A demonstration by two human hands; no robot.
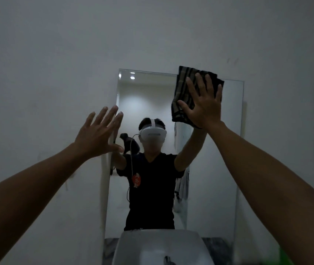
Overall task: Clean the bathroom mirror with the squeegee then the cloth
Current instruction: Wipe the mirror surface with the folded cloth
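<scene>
Dim bathroom, tall frameless rectangular wall mirror (205,169), right hand (203,104) spread flat, pressing a dark striped folded cloth (183,92) against the mirror's upper right corner, left hand (98,132) open, fingers splayed, at the mirror's left edge, white ceramic basin (158,243) below

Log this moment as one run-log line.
stage: cloth wipe | right hand: flat on cloth, mirror top right | left hand: empty

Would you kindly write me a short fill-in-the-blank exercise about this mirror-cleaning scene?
1. The right hand presses a striped ____ against the mirror.
2. The cloth sits at the mirror's upper ____ corner.
3. The left hand is open and holds ____.
4. Below the mirror stands a white ____.

Missing words: cloth; right; nothing; sink
</scene>
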